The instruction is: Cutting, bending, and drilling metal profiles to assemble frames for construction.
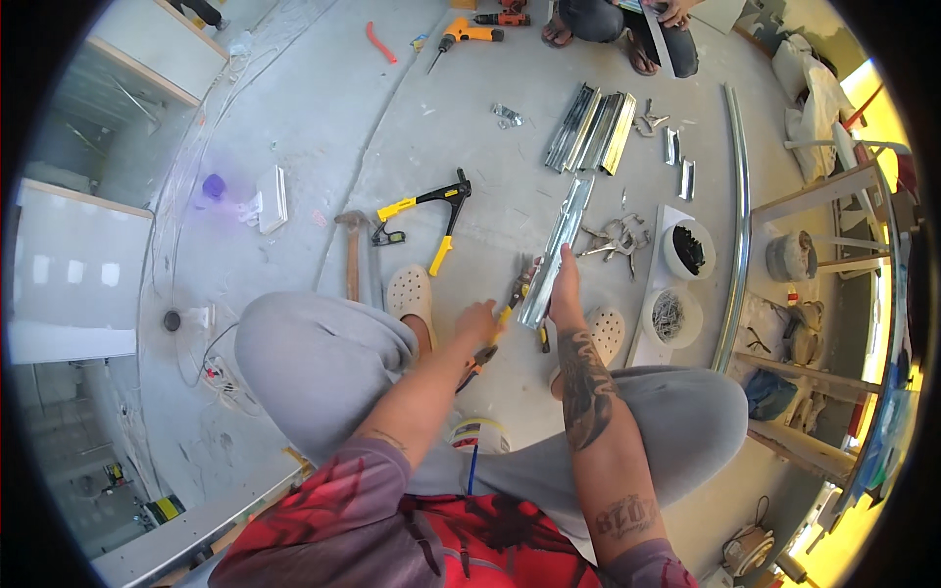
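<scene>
My right hand (566, 289) is closed round the lower part of a short galvanized metal channel (561, 245), tilted with its far end up and right. My left hand (477, 321) is slightly blurred beside a pair of tin snips (518, 291) with yellow-and-black handles; its fingers are partly hidden, so I cannot make out a grip. Below that hand an orange-and-black tool handle (477, 368) shows between my legs. Beyond the channel lies a stack of cut metal channels (590, 129). Locking clamps (618, 242) rest to the right of it.
Left of my feet lie a yellow-and-black hand tool (431, 211) and a hammer (353, 257). White bowls hold black pieces (689, 249) and screws (668, 316). A long metal pipe (737, 216) runs along the right. Ahead, another person (632, 29) squats near an orange drill (466, 35).
</scene>
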The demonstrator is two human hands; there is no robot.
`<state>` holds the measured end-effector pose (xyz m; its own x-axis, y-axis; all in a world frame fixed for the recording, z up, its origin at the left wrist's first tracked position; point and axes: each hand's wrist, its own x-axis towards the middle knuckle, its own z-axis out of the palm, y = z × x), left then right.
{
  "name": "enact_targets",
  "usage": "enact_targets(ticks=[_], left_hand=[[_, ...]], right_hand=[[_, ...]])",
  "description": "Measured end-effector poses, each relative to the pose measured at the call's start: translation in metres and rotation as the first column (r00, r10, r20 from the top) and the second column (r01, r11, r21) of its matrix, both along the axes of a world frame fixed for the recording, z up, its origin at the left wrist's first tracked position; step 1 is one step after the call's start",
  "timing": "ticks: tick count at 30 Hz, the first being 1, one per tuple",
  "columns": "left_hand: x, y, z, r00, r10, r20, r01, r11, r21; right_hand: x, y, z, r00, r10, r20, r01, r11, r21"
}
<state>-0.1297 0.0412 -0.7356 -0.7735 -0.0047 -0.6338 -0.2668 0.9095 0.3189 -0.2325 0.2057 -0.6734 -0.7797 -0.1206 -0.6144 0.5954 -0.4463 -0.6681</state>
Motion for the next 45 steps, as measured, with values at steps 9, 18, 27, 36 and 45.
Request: enact_targets(ticks=[9, 18, 27, 36, 45], left_hand=[[-0.208, -0.223, 0.206, 0.964, -0.234, -0.125, 0.161, 0.89, -0.426], [-0.141, -0.235, 0.053, 0.986, -0.025, -0.166, 0.018, 0.999, -0.046], [-0.112, -0.139, -0.025, 0.93, 0.147, -0.336, -0.129, 0.989, 0.078], [-0.22, -0.212, 0.004, 0.741, 0.223, -0.634, -0.184, 0.975, 0.128], [-0.067, -0.248, -0.03, 0.835, 0.166, -0.524, -0.205, 0.979, -0.017]], right_hand=[[0.027, -0.026, -0.03, 0.992, 0.041, -0.117, -0.024, 0.99, 0.141], [0.022, -0.047, -0.056, 0.994, 0.061, -0.092, -0.045, 0.985, 0.168], [0.012, -0.062, -0.075, 0.996, 0.091, 0.003, -0.09, 0.985, 0.146], [-0.01, -0.137, -0.087, 0.908, 0.41, -0.089, -0.375, 0.888, 0.266], [-0.024, -0.185, -0.104, 0.683, 0.718, -0.133, -0.493, 0.587, 0.642]])
